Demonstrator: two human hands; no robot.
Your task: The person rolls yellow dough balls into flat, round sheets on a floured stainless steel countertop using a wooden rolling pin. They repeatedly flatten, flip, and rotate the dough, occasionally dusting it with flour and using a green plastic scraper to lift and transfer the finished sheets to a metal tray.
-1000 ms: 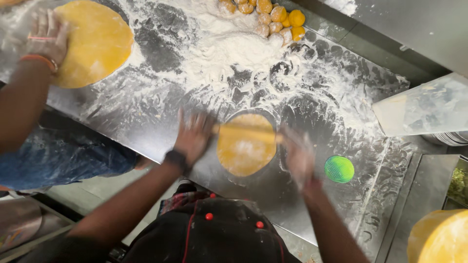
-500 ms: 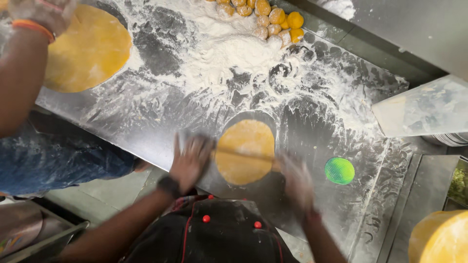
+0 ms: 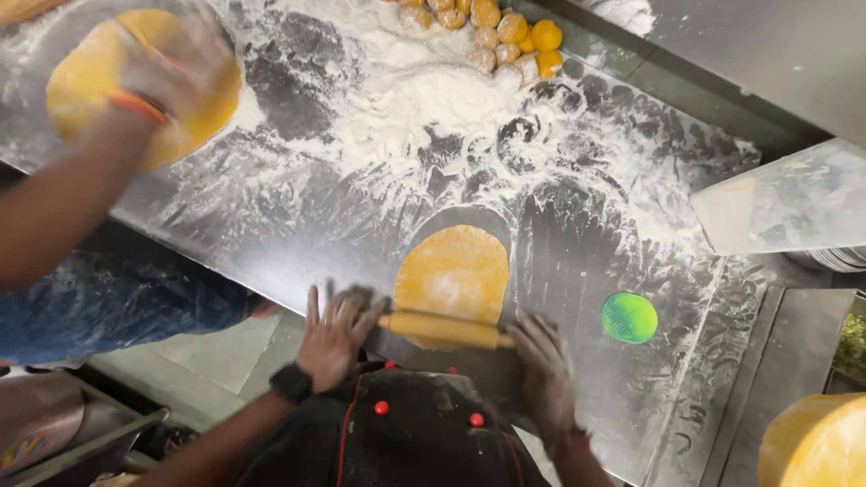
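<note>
Floured steel worktable (image 3: 271, 225), two flattened yellow dough rounds (image 3: 456, 273), dough balls (image 3: 492, 27), green disc (image 3: 629, 317)

Head camera, steeply down, close over floured counter (image 3: 271, 225)

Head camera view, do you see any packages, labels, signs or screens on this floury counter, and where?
No packages, labels, signs or screens show.
Nearest to one: a round green disc on the steel counter, right of the yellow dough sheet; what it is cannot be told.
</note>
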